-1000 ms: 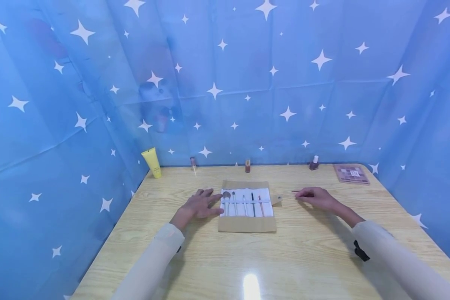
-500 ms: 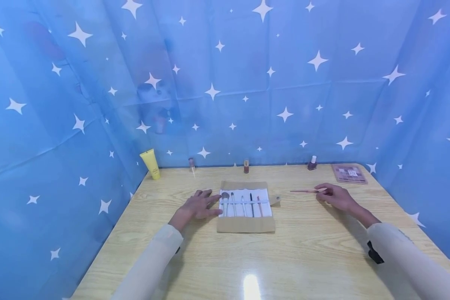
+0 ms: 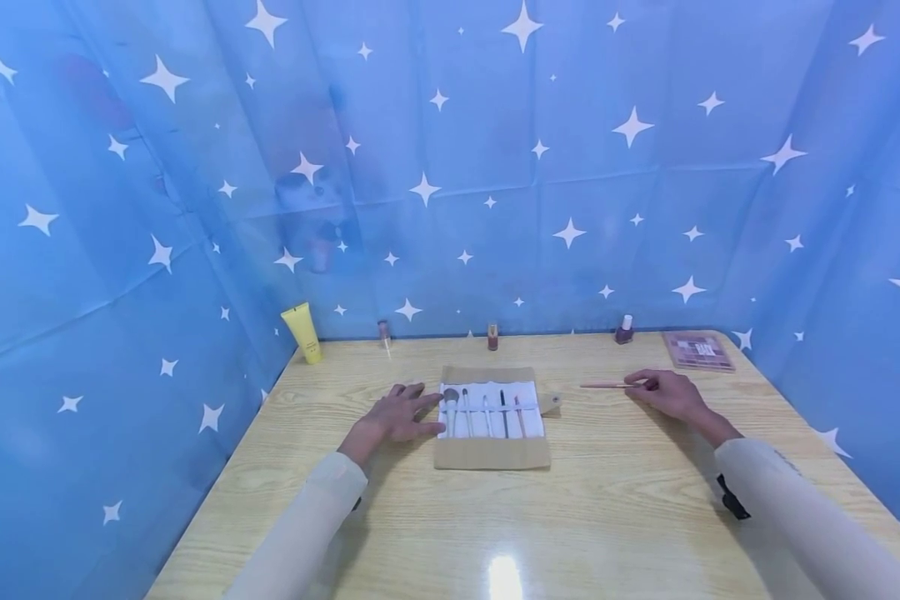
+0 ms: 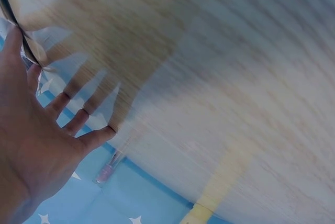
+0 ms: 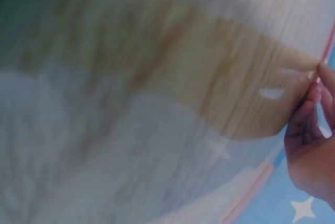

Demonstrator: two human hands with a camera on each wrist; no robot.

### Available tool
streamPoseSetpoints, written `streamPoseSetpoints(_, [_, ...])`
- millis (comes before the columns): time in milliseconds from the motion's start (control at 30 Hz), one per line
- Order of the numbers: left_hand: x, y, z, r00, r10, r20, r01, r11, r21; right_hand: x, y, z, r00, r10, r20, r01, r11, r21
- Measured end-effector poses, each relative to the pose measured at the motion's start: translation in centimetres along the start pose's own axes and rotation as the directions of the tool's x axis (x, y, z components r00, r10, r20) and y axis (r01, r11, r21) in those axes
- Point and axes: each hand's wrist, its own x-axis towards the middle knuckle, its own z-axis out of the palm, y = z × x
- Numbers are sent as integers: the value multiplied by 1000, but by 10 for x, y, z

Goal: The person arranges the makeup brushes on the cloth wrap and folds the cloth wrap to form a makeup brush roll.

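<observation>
Your right hand (image 3: 663, 392) pinches the right end of a slim pink stick (image 3: 600, 386) between thumb and fingers, with the other fingers bent in behind. The stick points toward the left edge of the worktop (image 3: 487, 512), in the right half, between the roll (image 3: 492, 454) and the palette (image 3: 698, 351); whether it touches the wood you cannot tell from here.

Your left hand (image 3: 401, 417) is spread wide, holding nothing, with thumb and forefinger tips at the roll's left side. The left wrist view shows the same fanned fingers.

The roll lies unfolded around the middle of the worktop, its flap (image 3: 551, 403) sticking out toward the right edge. A pale band (image 3: 476, 409) crosses its white lining and holds five slim tools in a row, among them a wide-headed brush (image 3: 452, 400) nearest your left hand, a black stick (image 3: 505, 417) and another pink one at the right end.

Along the worktop's far edge you have, from the left corner, a yellow tube (image 3: 303, 333), a small gloss (image 3: 385, 332), a small bottle (image 3: 492, 338) and a dark polish (image 3: 624, 332) with a white cap. The palette lies flat by the far right corner. Behind them hangs a blue curtain (image 3: 487, 125) with white stars.
</observation>
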Motion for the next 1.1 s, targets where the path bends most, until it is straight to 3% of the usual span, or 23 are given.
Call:
streamPoseSetpoints(567, [-2, 2, 0, 1000, -8, 2, 8, 1000, -7, 3, 2, 2, 999, -30, -31, 30, 999, -14])
streamPoseSetpoints(833, [0, 2, 0, 1000, -13, 12, 13, 1000, 4, 3, -12, -11, 1000, -30, 3, 30, 992, 124])
streamPoseSetpoints(1100, [0, 2, 0, 1000, -17, 9, 17, 1000, -9, 7, -41, -24, 1000, -10, 10, 7, 967, 255])
